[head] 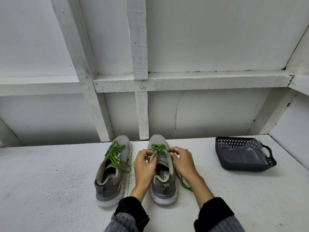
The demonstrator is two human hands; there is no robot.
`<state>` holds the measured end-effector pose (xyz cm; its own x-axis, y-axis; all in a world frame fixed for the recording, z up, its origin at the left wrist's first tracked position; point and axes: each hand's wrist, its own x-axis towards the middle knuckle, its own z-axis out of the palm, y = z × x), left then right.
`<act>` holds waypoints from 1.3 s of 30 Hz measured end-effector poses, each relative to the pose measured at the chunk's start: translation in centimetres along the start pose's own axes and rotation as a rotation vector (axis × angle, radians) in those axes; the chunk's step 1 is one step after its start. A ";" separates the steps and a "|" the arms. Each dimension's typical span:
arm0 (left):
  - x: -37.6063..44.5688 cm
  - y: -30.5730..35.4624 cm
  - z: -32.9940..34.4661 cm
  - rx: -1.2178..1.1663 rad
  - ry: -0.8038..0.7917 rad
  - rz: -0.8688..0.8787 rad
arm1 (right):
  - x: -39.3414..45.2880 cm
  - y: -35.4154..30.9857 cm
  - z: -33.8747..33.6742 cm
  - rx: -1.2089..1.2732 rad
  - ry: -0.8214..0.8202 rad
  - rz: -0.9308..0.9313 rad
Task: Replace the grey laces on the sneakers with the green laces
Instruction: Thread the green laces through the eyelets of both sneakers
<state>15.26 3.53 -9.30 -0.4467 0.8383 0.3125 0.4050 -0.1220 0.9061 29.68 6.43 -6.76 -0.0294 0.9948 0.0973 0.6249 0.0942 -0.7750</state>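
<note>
Pinching the green lace (pixel 158 147) — both hands, left hand (pixel 145 162), right hand (pixel 182 160) — atop right sneaker (pixel 163 173).

dark basket (pixel 224 162) on white table (pixel 50 181)

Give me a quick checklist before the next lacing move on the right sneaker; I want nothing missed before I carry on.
1. Left sneaker carries a green lace: ok.
2. Right sneaker green lace threaded through the front eyelets: ok; upper eyelets: cannot tell, hands cover them.
3. Left hand steadies the tongue side: ok.
4. Right hand pinches the lace: cannot tell, fingertips hide it.
5. Loose lace end trailing free beside the shoe: ok.
6. Grey laces in the basket: cannot tell.
</note>
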 end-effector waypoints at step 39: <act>0.2 -0.7 0.4 0.001 -0.003 -0.065 | 0.2 0.4 -1.5 -0.118 -0.014 0.063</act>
<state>15.21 3.95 -9.95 -0.4692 0.8463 0.2523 0.3763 -0.0669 0.9241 31.12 6.59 -6.11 0.0028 0.9992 0.0410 0.7132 0.0268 -0.7005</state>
